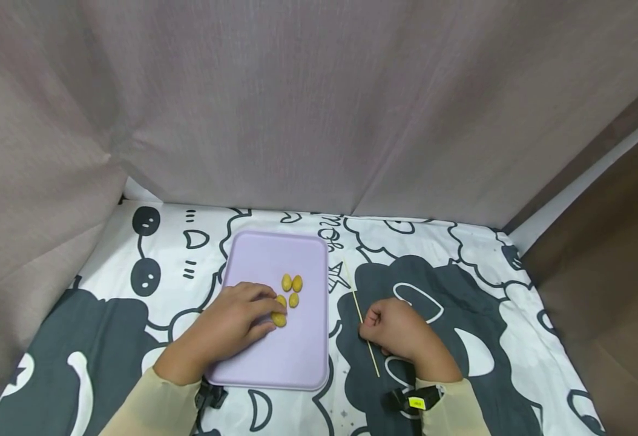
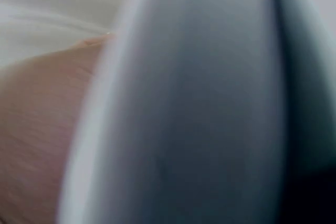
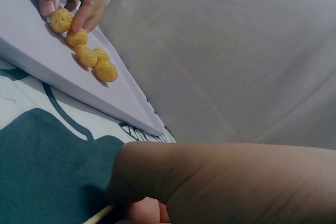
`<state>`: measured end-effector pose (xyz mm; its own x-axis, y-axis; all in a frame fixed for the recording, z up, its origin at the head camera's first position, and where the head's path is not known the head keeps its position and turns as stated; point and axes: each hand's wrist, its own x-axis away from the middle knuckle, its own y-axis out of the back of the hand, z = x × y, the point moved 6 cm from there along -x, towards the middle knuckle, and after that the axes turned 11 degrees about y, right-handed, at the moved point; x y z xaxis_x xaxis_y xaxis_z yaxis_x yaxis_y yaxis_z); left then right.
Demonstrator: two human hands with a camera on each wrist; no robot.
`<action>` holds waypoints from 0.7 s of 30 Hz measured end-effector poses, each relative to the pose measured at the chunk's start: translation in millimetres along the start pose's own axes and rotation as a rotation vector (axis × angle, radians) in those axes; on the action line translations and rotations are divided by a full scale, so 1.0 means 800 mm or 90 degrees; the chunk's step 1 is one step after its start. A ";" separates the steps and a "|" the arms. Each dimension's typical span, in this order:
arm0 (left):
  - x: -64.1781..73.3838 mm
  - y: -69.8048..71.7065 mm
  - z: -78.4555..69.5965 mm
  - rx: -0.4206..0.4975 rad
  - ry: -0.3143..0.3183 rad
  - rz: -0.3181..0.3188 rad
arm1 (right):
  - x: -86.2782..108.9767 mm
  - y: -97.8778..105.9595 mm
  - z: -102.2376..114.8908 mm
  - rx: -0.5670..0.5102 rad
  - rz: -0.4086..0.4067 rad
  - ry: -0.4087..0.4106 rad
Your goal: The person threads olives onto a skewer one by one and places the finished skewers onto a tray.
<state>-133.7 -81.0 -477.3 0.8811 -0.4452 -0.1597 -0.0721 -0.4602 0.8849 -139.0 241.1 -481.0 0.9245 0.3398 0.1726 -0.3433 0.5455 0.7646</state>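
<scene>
Several small, wrinkled yellow oval fruits (image 1: pixel 287 282) lie grouped on a lilac tray (image 1: pixel 275 363). My left hand (image 1: pixel 243 315) reaches over the tray from its left side. Its thumb and index finger stand on either side of the nearest fruit (image 3: pixel 62 20) and pinch it, and the index fingertip also meets the fruit (image 3: pixel 76 37) beside it. Right of the tray, my right hand (image 1: pixel 395 327) pinches a thin wooden skewer (image 1: pixel 374 362) near its middle, close above the cloth. The left wrist view is blurred and shows only part of the hand and a grey band.
A white and dark grey cartoon-print cloth (image 1: pixel 433 278) covers the surface under the tray. Grey-beige fabric (image 1: pixel 319 109) hangs along the back and left, and a brown panel (image 1: pixel 613 272) stands at the right. Both wrists wear black straps (image 1: pixel 425 398).
</scene>
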 end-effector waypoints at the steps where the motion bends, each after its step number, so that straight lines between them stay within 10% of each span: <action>1: 0.000 0.000 0.000 0.000 0.000 0.000 | 0.000 0.000 0.000 0.000 -0.002 -0.003; 21: -0.003 0.008 -0.002 0.058 -0.021 -0.035 | 0.007 0.032 0.011 0.062 -0.090 0.028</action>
<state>-135.4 -81.5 -470.2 0.8693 -0.4415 -0.2223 -0.0677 -0.5519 0.8312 -140.9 250.2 -454.8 0.9536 0.2993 0.0326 -0.1901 0.5144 0.8362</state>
